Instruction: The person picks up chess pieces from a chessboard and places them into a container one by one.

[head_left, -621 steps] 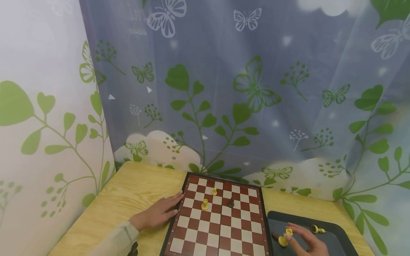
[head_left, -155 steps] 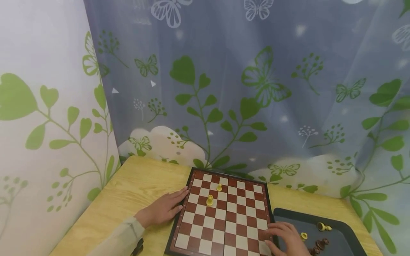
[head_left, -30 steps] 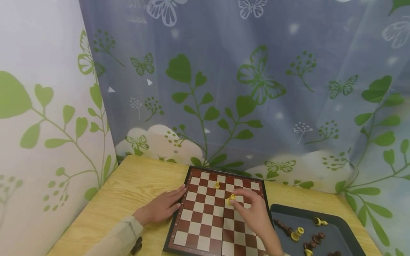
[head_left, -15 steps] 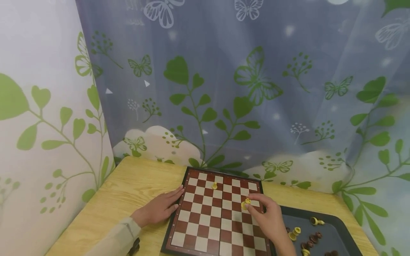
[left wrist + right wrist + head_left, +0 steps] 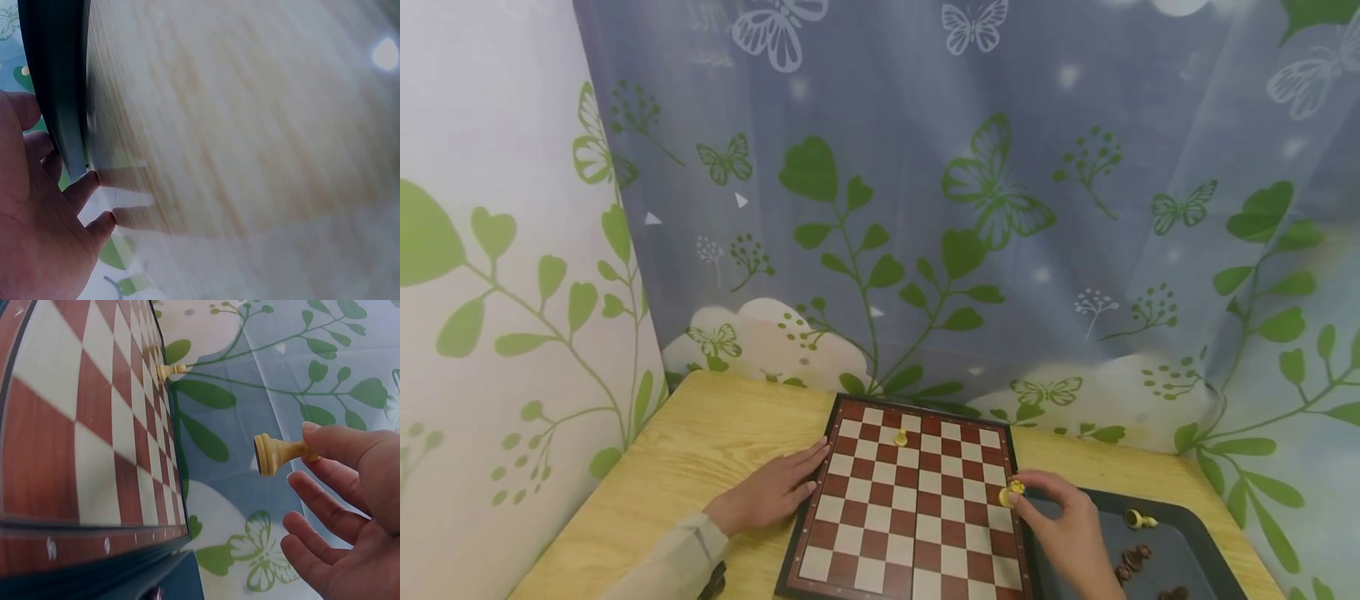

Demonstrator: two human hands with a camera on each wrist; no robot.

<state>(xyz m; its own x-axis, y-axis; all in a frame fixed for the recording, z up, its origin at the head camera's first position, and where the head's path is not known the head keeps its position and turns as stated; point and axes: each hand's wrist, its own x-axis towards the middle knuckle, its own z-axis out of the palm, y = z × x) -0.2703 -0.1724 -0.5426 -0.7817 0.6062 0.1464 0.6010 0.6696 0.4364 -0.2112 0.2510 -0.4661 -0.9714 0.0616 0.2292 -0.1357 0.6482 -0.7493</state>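
Note:
My right hand [image 5: 1063, 518] pinches a yellow chess piece [image 5: 1006, 495] with a notched, rook-like top. It is above the right edge of the chessboard [image 5: 880, 518]. In the right wrist view, thumb and forefinger of the right hand [image 5: 362, 512] hold the top of the yellow piece [image 5: 275, 454], its base clear of the board. One yellow pawn [image 5: 901, 437] stands near the board's far side. My left hand [image 5: 767, 493] touches the board's left edge, fingers extended. In the left wrist view, the left hand [image 5: 47, 219] has its fingertips at the board's dark side [image 5: 59, 75].
A dark tray [image 5: 1191, 515] lies right of the board, partly behind the right hand. In it are a yellow piece [image 5: 1141, 519] on its side and dark pieces [image 5: 1135, 557]. The wooden table [image 5: 730, 417] meets a patterned curtain [image 5: 887, 208] at the back.
A dark piece stood on the board 20.7 s ago; it was gone by 5.2 s ago. The yellow piece, then standing there, has been lifted and carried right. The left hand stays at the edge.

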